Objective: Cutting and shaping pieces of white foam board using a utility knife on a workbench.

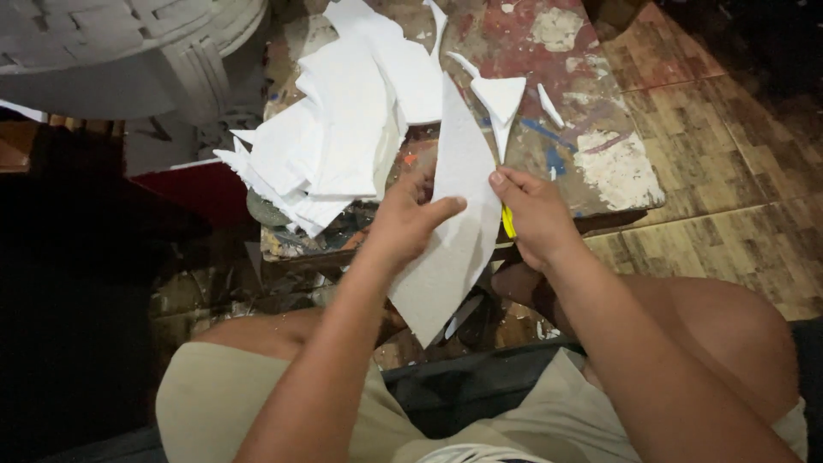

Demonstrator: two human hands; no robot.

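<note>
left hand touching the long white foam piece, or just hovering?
Touching. The head view shows the left hand gripping the long white foam piece, thumb pressed flat across its face and fingers behind its edge, with no gap visible.

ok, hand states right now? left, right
Left hand: closed on the long white foam sheet.
Right hand: pinching the same sheet's edge, also gripping a yellow tool, mostly hidden.

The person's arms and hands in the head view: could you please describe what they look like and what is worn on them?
Both forearms are bare, with no sleeves reaching into view. The left hand and right hand wear no gloves, and no rings, watch or bracelet show on the visible sides. Short, unpainted nails show on the thumbs. Below the arms, the person wears light beige shorts.
</note>
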